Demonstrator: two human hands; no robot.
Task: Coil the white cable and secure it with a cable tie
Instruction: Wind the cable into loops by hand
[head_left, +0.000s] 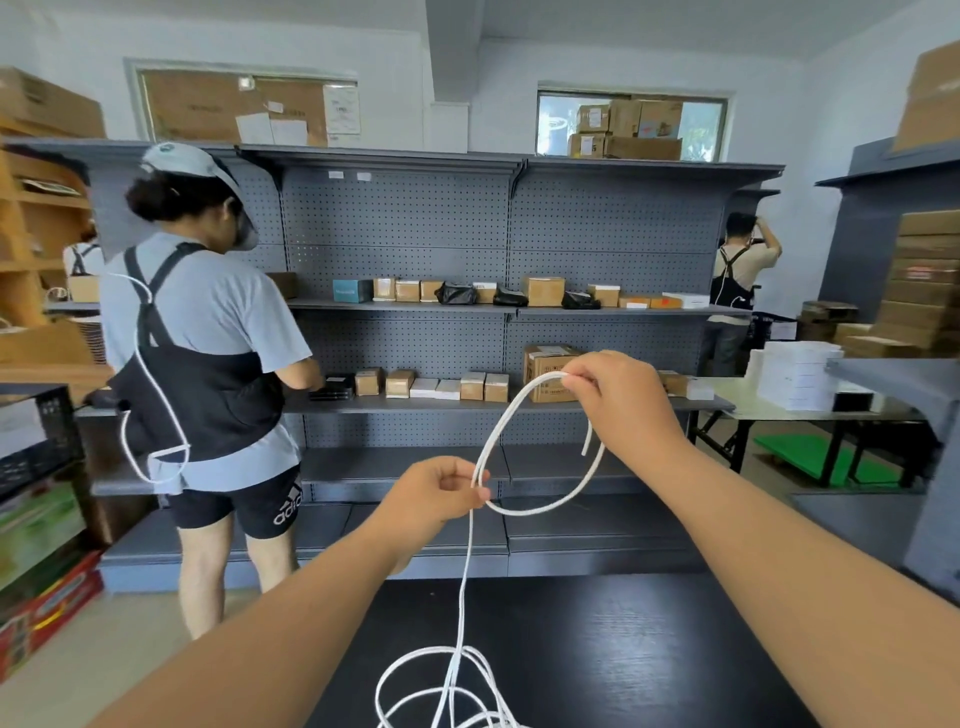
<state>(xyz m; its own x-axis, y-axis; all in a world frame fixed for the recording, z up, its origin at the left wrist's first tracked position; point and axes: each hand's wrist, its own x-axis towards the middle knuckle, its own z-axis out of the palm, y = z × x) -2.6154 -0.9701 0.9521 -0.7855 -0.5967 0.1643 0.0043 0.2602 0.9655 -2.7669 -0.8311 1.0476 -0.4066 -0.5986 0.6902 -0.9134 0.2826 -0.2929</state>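
Pinches white cable (524, 513) with left hand (441, 493) where one open loop crosses. Pinches top of that loop with right hand (618, 400), above and right of left hand. Leaves short free end dangling just under right hand. Trails a strand straight down from left hand into loose coils on black table (649, 649) below both hands. Faces grey shelving (415, 234) beyond hands, another person (208, 322) far left of left hand.

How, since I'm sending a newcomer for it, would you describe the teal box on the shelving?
Face the grey pegboard shelving along the back wall and find its upper stocked shelf. The teal box stands left of a row of small brown cartons; it is the only teal thing there.
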